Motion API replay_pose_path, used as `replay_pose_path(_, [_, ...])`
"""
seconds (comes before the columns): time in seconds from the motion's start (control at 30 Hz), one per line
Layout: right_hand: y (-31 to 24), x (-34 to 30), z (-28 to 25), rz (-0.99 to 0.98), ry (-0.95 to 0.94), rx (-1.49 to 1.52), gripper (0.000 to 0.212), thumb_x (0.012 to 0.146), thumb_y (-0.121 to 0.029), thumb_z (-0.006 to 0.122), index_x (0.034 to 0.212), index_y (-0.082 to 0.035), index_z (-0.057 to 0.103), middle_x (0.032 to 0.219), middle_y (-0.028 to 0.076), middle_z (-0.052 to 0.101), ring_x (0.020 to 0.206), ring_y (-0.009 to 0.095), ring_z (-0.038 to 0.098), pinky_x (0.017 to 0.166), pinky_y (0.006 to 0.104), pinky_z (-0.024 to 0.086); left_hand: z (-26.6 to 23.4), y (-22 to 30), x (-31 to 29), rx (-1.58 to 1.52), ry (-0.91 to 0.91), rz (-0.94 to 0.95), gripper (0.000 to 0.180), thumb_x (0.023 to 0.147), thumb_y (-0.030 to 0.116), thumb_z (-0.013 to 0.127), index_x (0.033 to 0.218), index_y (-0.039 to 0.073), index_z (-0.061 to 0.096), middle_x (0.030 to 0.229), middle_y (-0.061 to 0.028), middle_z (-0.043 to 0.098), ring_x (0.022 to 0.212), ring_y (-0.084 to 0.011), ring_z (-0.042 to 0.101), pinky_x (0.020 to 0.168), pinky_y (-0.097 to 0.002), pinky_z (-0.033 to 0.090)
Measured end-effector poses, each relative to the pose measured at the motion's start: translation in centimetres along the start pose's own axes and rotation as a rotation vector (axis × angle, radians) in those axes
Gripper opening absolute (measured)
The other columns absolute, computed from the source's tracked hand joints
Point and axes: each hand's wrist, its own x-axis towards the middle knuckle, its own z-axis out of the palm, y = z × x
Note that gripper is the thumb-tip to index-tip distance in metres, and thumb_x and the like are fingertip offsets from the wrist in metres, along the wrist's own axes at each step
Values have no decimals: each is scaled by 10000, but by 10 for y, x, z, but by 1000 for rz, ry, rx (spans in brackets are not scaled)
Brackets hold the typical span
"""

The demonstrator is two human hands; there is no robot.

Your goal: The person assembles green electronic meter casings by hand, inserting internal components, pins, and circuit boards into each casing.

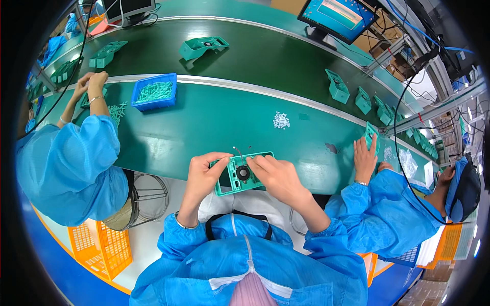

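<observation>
A green plastic housing (232, 189) is tilted at the near edge of the bench, in front of my body. Set in its middle is a round black speaker (243, 172), and a thin dark wire with a small pale tip (236, 149) sticks up past the far rim. My left hand (204, 173) grips the housing's left side, thumb and fingers closed at the upper corner. Over the right part lies my right hand (278, 178), its fingers bent and pressed together beside the speaker; what its fingertips pinch, if anything, is hidden.
A blue bin (154, 92) of small green parts stands left, with loose green pieces (117, 112) near it. White bits (281, 120) lie to the right. Green housings (204, 47) sit on the dark conveyor (265, 64). Co-workers in blue (76, 163) sit on both sides.
</observation>
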Motion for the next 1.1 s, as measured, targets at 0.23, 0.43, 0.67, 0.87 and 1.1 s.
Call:
replay_pose_path(0.23, [54, -23, 11, 609, 373, 794, 165, 990, -33, 645, 1138, -29, 719, 1034, 82, 667, 733, 149, 647, 600, 287, 517, -13, 2, 15, 4, -159, -57, 188, 989, 121, 707, 1091, -17, 786, 955, -73, 797, 861, -97, 688, 761, -267, 542])
replay_pose_path(0.43, [121, -27, 60, 847, 404, 567, 75, 961, -39, 687, 1027, -8, 703, 1018, 97, 676, 727, 173, 661, 653, 315, 526, -16, -19, 38, -30, -185, -101, 170, 969, 111, 739, 1089, -2, 781, 923, -15, 753, 824, -75, 639, 745, -254, 517])
replay_pose_path(0.67, [112, -13, 62, 758, 319, 215, 83, 937, -61, 707, 1020, -62, 711, 1058, 98, 683, 882, 311, 696, 762, 400, 549, -22, -30, 65, -61, -190, -77, 235, 946, 75, 758, 1163, -4, 715, 927, 2, 719, 817, -42, 607, 702, -220, 482])
replay_pose_path(0.87, [104, -10, 64, 624, 408, 203, 55, 920, -43, 719, 974, -49, 725, 987, 86, 677, 806, 255, 672, 725, 374, 538, -27, -30, 101, 83, -239, 25, 289, 930, 45, 757, 1209, -5, 700, 970, -15, 724, 828, -61, 606, 710, -243, 495])
replay_pose_path(1.1, [107, -12, 62, 750, 371, 380, 60, 927, -36, 708, 980, -61, 720, 1019, 95, 679, 891, 322, 690, 756, 397, 551, -14, -26, 128, 230, -239, 97, 379, 926, -1, 698, 1304, 20, 680, 1118, -89, 768, 935, -143, 666, 868, -315, 553])
